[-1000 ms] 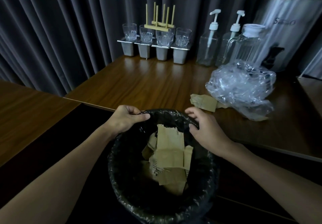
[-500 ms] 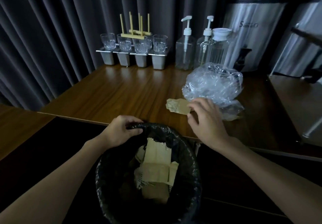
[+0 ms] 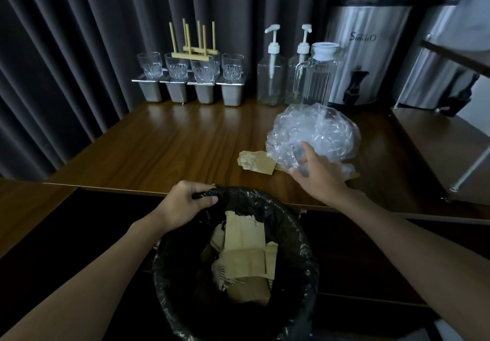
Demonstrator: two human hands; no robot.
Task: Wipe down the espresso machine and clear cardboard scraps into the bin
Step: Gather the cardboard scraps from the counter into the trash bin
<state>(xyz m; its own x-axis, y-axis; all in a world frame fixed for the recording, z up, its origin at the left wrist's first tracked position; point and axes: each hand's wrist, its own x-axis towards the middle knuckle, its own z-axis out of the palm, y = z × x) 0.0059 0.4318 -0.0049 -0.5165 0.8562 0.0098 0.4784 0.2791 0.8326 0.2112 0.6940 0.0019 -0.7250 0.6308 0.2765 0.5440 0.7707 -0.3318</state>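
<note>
"Cardboard scrap [image 3: 256, 162] lay on the bench [image 3: 172, 149], against the plastic bag [image 3: 315, 133]?"

"Yes. Right grip [image 3: 320, 178], fingers spread, touched the bag; left grip [image 3: 185, 204] clutched the bin [image 3: 297, 224] rim. Sliding the scrap out first seemed wise."

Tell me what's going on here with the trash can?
Someone is clearing up rubbish. Their left hand grips the rim of the black-lined bin, which has cardboard pieces inside. Their right hand touches a crumpled clear plastic bag on the wooden table, fingers spread. One cardboard scrap lies on the table beside the bag, not yet binned.
</note>
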